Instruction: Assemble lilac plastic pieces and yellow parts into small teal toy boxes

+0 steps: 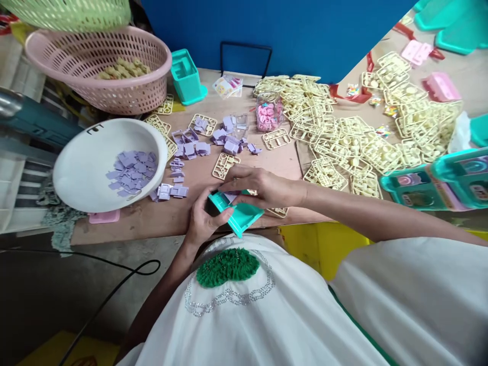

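My left hand (202, 216) is closed on a small teal plastic box (246, 217), thumb over its near wall, at the table's front edge. The box is tilted and its open side faces up. Over its far end my right hand (263, 186) reaches in with closed fingers on a light purple plastic piece (231, 196), partly hidden by the fingers and the box wall. Just beyond my hands lies a cream plastic part frame (225, 165). Loose purple pieces (195, 147) are scattered to the left.
A white bowl (80, 170) of purple pieces and a pink basket (76, 84) stand at left. Cream part frames (343, 145) are heaped at right, by teal cases (407, 188). Pink parts fill a clear box (269, 113). Behind stands a teal container (186, 76) before a blue panel (244, 30).
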Demonstrator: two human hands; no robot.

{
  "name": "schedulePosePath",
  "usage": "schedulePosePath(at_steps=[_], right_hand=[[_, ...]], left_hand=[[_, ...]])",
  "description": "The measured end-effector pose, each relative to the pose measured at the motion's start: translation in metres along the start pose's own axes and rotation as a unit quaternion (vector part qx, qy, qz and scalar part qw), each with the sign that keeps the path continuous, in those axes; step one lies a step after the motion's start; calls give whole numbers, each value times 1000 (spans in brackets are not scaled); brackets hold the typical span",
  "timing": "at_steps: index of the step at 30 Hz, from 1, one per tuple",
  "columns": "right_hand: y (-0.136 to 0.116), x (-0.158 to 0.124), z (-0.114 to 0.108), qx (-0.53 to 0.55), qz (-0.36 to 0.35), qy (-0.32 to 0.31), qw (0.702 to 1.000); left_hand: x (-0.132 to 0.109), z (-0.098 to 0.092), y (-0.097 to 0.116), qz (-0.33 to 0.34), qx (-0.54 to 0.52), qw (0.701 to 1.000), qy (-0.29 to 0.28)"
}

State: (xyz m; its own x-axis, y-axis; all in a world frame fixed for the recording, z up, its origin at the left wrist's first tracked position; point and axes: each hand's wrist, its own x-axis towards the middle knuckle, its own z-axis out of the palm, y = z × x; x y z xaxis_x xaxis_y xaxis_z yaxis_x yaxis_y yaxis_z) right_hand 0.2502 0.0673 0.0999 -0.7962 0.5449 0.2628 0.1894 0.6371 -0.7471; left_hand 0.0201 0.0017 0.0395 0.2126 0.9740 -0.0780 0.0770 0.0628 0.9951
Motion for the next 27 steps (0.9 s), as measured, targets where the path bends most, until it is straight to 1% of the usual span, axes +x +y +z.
schedulePosePath(at_steps=[4,9,12,13,16,18,20,21,22,23,25,27], right_hand=[[0,-5,0,8,0,23,1000],[6,-11,13,-7,-14,64,998],[10,-16,18,-13,-20,84,996],[10,-18,19,-11,-14,99,995],[6,-30,24,-2,47,187,981],[-1,-39,31,-9,95,239,966],[-11,-48,42,-27,126,265,956],[-15,-51,47,-37,141,271,951],[-19,-53,53,-45,155,274,948],[-22,-54,57,-51,170,275,945],[-23,-55,64,-58,189,269,943],[-19,-53,64,-54,190,263,944]], left_hand=[[-1,0,1,0,2,1000,-1],[1,0,1,9,0,1000,4],[1,1,1,15,7,1000,20],[1,2,1,18,6,999,26],[-1,9,1,33,-5,998,49],[-4,16,0,44,-5,995,85],[-8,24,-3,52,3,990,132],[-10,28,-4,56,8,988,147],[-13,32,-5,58,13,987,148],[-15,35,-5,58,16,989,136],[-21,39,-5,50,21,994,90],[-24,39,-3,36,26,997,56]])
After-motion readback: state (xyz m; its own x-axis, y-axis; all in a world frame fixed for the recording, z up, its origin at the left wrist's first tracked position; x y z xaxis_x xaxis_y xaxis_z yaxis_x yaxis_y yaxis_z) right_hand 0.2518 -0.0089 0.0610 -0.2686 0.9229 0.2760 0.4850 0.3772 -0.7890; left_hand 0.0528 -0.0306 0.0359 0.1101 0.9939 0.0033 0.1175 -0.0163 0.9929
